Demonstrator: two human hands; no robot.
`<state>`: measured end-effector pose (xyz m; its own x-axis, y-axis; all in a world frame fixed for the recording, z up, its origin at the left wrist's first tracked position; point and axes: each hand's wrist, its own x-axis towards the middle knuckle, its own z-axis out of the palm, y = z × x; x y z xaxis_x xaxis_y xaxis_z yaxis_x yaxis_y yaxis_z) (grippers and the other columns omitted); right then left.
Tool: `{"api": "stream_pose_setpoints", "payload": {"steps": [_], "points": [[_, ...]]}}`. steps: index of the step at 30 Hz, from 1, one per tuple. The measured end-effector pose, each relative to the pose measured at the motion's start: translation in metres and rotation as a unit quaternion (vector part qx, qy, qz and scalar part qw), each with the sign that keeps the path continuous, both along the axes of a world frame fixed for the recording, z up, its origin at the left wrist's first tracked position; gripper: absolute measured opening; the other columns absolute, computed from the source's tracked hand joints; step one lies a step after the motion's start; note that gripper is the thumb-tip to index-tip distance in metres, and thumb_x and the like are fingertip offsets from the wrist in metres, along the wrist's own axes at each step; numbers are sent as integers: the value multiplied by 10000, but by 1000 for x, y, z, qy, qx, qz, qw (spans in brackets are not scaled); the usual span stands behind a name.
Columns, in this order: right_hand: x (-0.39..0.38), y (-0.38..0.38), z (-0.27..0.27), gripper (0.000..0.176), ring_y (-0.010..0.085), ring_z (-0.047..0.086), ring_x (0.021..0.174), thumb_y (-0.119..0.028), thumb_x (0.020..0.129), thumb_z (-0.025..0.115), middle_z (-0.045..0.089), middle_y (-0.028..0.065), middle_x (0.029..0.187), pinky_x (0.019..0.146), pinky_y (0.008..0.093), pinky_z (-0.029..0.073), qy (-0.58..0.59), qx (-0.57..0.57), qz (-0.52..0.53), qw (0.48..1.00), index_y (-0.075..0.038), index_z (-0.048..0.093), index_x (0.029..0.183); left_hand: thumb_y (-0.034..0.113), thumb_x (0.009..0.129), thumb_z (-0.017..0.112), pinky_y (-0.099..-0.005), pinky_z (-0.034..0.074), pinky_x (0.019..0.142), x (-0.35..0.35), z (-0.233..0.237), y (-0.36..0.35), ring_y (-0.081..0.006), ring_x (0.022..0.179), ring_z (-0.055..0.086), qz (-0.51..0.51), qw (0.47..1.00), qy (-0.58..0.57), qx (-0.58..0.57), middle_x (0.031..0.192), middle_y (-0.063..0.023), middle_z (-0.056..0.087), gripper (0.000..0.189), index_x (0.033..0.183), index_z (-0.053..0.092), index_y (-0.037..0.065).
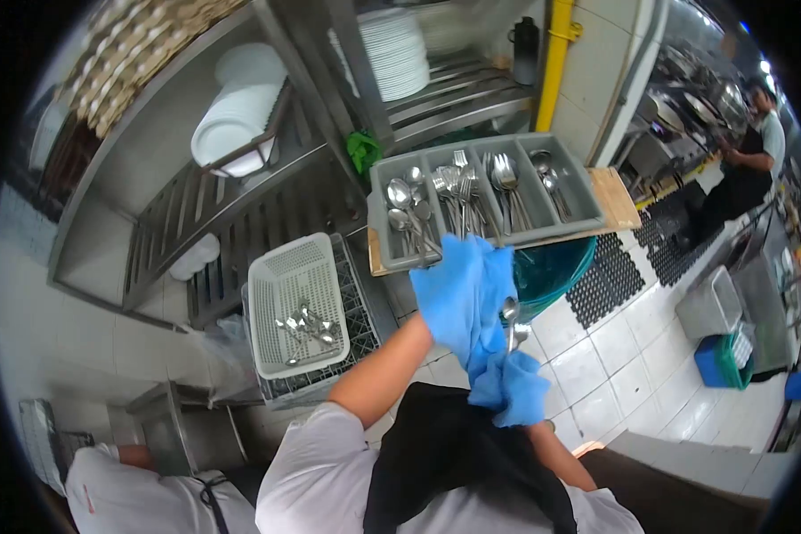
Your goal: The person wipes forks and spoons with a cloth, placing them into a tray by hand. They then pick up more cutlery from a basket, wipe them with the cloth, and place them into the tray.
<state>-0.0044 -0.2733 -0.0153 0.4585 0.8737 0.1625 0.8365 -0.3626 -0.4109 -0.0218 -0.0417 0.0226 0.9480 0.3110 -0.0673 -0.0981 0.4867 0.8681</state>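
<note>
Closed the right grip [520, 399] through a blue cloth [494, 356] around the handles of two spoons [510, 313], bowls upward. Raised the left grip [452, 298] beside them, forearm slanted up, wholly cloth-draped; could not tell its closure. Stood just below a grey cutlery tray [376, 222] on a wooden board [616, 200].

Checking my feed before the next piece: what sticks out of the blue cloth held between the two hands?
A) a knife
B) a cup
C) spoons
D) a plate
C: two rounded spoon bowls show that spoons poke from the folds of the blue cloth, just below the grey cutlery tray.
</note>
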Motion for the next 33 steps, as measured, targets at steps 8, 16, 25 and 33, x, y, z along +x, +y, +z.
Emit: {"api": "stream_pose_setpoints", "payload": {"steps": [8, 16, 25, 33], "points": [[16, 53, 13, 346, 230, 605, 891, -69, 656, 698, 623, 80, 958, 679, 326, 495, 307, 297, -42, 903, -69, 611, 991, 187, 901, 479, -374, 477, 739, 11, 42, -73, -274, 788, 557, 61, 804, 109, 581, 796, -166, 526, 161, 827, 508, 48], [7, 50, 21, 131, 107, 596, 751, 55, 818, 570, 614, 22, 925, 605, 264, 471, 196, 241, -17, 950, -40, 574, 907, 137, 810, 563, -391, 479, 602, 8, 2, -55, -325, 705, 586, 264, 523, 147, 797, 759, -165, 557, 127, 827, 575, 12], [-3, 33, 4, 201, 113, 543, 650, 92, 798, 557, 546, -38, 764, 552, 232, 424, 125, 173, -101, 972, -87, 564, 889, 139, 827, 539, -401, 497, 534, 4, -9, -8, -263, 639, 647, 265, 717, 85, 640, 799, -115, 595, 149, 922, 609, 50], [0, 47, 26, 112, 106, 559, 582, 8, 849, 567, 540, 4, 721, 458, 259, 438, 603, 308, -109, 728, -75, 525, 912, 174, 903, 520, -372, 528, 504, 7, 20, -49, -232, 554, 628, 283, 635, 207, 688, 802, -143, 622, 189, 1031, 584, 53]]}}
